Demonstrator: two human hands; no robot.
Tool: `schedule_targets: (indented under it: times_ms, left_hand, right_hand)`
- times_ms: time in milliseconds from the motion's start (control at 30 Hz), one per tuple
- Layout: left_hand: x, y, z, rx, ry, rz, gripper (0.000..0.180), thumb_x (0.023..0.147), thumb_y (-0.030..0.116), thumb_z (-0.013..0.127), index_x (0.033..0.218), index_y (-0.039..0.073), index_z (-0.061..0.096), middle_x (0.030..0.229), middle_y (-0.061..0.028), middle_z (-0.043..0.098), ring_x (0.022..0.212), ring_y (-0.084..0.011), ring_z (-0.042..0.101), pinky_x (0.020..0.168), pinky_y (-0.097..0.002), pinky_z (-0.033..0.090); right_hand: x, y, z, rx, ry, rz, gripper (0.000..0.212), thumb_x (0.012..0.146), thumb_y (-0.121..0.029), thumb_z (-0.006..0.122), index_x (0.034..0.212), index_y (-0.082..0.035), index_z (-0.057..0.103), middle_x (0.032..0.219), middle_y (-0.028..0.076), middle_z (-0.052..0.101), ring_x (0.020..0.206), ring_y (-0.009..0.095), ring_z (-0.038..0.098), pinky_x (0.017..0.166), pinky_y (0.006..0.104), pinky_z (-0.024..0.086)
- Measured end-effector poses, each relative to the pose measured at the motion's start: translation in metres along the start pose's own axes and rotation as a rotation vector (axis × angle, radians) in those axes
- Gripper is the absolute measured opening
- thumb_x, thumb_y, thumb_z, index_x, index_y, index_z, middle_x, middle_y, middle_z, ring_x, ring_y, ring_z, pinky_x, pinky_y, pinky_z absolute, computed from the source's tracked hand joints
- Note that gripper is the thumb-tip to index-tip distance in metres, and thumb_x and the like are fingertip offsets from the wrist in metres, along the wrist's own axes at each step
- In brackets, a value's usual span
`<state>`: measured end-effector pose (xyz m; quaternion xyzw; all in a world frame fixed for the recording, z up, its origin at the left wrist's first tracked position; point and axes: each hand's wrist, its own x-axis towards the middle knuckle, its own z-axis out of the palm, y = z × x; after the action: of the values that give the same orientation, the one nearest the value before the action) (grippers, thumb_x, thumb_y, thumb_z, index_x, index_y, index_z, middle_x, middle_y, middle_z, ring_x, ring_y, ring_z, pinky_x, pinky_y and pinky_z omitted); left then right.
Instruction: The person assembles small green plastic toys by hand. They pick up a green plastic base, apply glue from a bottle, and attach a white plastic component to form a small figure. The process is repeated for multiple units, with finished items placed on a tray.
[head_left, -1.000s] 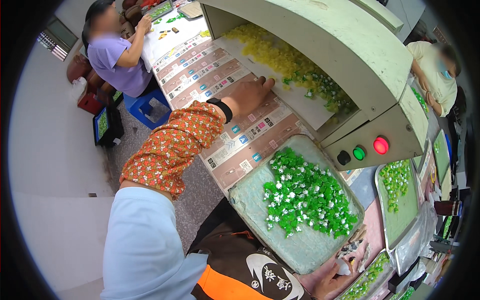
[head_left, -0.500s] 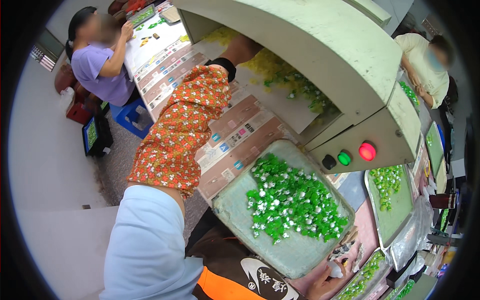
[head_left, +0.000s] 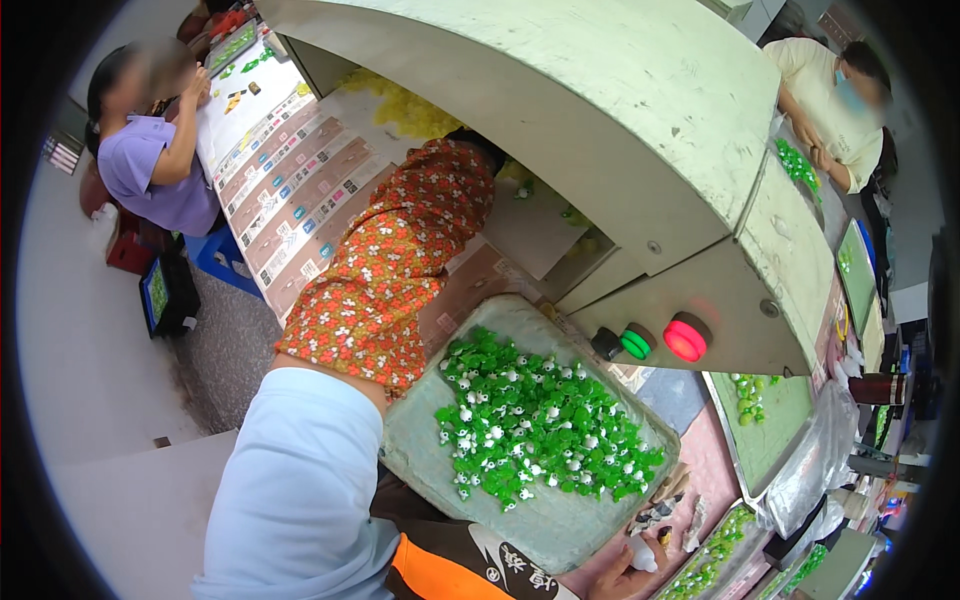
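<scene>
My left arm, in an orange floral sleeve [head_left: 385, 260], reaches under the hood of a pale metal machine [head_left: 600, 110]. A dark wristband [head_left: 478, 143] shows at the opening, but the hood hides my left hand. Yellow translucent pieces [head_left: 400, 105] and a few green ones [head_left: 525, 188] lie inside, near that arm. In front of the machine stands a shallow grey-green tray [head_left: 415, 440] with a heap of small green pieces with white parts [head_left: 545, 415]. At the lower edge my right hand [head_left: 618, 580] curls around a small white object [head_left: 643, 553] whose kind I cannot make out.
On the machine's front are a black knob [head_left: 606, 344], a lit green button [head_left: 635, 343] and a lit red one [head_left: 686, 338]. More trays [head_left: 780, 430] of green pieces stand at right. One person [head_left: 150, 160] sits at left, another [head_left: 835, 110] at far right.
My left hand has gone deeper under the hood and out of sight. Fewer green pieces show in the opening. The whole view has shifted, so the machine and tray appear further left.
</scene>
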<state>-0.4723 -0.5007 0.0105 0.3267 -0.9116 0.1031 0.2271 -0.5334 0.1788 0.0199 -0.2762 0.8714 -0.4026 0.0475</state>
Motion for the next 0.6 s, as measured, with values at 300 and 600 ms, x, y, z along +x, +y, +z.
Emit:
schedule_targets:
  times_ms: [300,600]
  left_hand:
    - [-0.006,-0.005,0.005,-0.021,0.03,0.019,0.035,0.097,0.029,0.056,0.125,0.012,0.066,0.126,-0.0142,0.067,0.12,-0.0343,0.06,0.103,-0.0454,0.047]
    - [-0.008,-0.014,0.001,-0.032,0.049,0.035,0.035,0.097,0.03,0.056,0.126,0.013,0.066,0.126,-0.0142,0.067,0.12,-0.0346,0.06,0.103,-0.0456,0.046]
  right_hand:
    - [0.002,0.0,0.003,-0.002,-0.007,0.007,0.042,0.1,-0.012,0.062,0.135,0.004,0.046,0.124,0.021,0.057,0.111,0.031,0.059,0.097,0.0403,0.049]
    - [-0.001,-0.002,0.002,0.001,-0.008,-0.004,0.04,0.1,-0.011,0.062,0.134,0.003,0.047,0.123,0.021,0.057,0.111,0.03,0.059,0.097,0.0398,0.049]
